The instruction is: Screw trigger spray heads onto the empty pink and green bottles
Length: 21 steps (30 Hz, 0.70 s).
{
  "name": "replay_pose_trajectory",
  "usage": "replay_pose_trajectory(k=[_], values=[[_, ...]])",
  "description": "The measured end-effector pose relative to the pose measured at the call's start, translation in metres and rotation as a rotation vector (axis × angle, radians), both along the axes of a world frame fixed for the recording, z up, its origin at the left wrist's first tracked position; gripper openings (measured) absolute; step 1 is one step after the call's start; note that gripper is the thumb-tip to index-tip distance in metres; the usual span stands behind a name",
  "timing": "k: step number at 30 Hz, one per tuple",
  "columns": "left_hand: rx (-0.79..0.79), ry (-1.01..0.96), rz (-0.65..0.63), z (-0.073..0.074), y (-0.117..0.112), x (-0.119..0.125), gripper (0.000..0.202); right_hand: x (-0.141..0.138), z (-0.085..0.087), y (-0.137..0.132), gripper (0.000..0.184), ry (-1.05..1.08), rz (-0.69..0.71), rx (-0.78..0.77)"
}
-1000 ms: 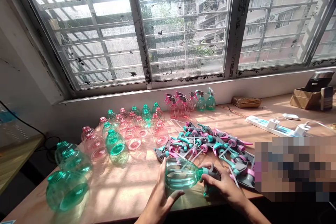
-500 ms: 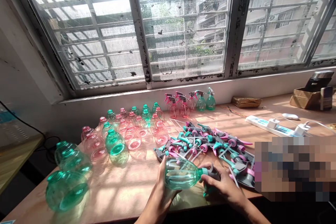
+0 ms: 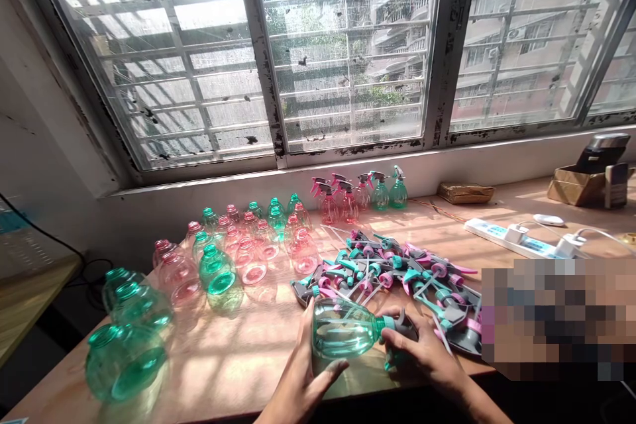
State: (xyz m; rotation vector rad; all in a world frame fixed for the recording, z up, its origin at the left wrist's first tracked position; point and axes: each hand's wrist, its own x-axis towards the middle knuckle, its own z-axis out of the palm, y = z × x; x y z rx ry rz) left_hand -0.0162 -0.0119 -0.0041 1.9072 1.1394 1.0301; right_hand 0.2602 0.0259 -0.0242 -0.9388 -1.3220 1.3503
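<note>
A clear green plastic bottle (image 3: pixel 342 330) lies on its side just above the wooden table's (image 3: pixel 238 351) near edge. My left hand (image 3: pixel 304 371) wraps round its base. A grey spray head with a teal collar (image 3: pixel 400 330) sits on the bottle's neck, and my right hand (image 3: pixel 422 351) is closed round it. A heap of loose spray heads (image 3: pixel 392 275), grey with pink or teal parts, lies right behind the hands.
Several open pink and green bottles (image 3: pixel 238 248) stand at the middle left; larger green ones (image 3: pixel 126 351) at the near left. Bottles with spray heads (image 3: pixel 360 193) line the window sill. A power strip (image 3: pixel 517 238) and a cardboard box (image 3: pixel 589 185) sit at right.
The bottle and both hands stay in place; my hands shift slightly on the bottle and its spray head. Nothing else has moved.
</note>
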Motion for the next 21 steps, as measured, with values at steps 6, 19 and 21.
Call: replay_pose_trajectory(k=[6,19,21], values=[[0.035,-0.034,-0.002,-0.0018,-0.0006,0.0005,0.087,0.0009,-0.0023,0.0006,0.044,0.069,0.012,0.003],[-0.069,-0.059,0.026,-0.0058,0.0004,0.0008,0.104,-0.0006,-0.0008,-0.0006,0.04,0.004,-0.015,0.028],[-0.06,-0.025,0.024,-0.0059,0.0003,0.0003,0.101,-0.0008,0.0,-0.0003,0.04,-0.004,-0.016,0.039]])
